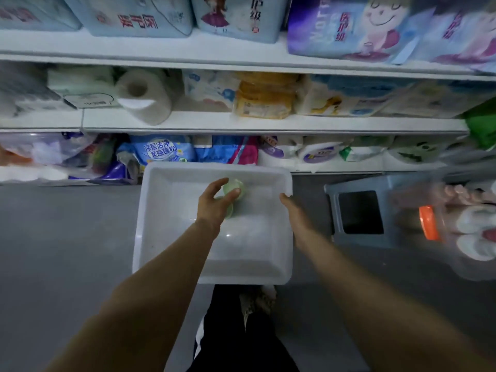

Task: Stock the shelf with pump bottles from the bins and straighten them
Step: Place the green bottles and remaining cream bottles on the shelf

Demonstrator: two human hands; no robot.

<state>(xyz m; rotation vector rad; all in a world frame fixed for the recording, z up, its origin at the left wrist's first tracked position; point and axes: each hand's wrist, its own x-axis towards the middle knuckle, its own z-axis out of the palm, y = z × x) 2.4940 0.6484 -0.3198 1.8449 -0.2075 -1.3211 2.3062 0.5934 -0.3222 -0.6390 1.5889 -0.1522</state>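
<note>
My left hand [214,202] curls round a pale green, translucent bottle [233,193], holding it over the smooth white plastic bin [166,251]. My right hand [292,208] grips the bin's right rim, fingers tucked out of sight. Beyond my hands, white shelves [241,123] carry soft, crinkly packs and paper rolls; right of my right hand stands a grey stool [335,210].

Head view, looking down. A white bin [166,237] sits on the grey floor [67,237] against the lowest shelf [335,166]. The left hand [214,202] grips a pale green bottle [234,189] over the bin's far half. The right hand [294,208] holds the bin's right rim. A grey stool [332,210] stands just beside the bin's right edge. A paper roll [145,96] lies on the middle shelf.
</note>
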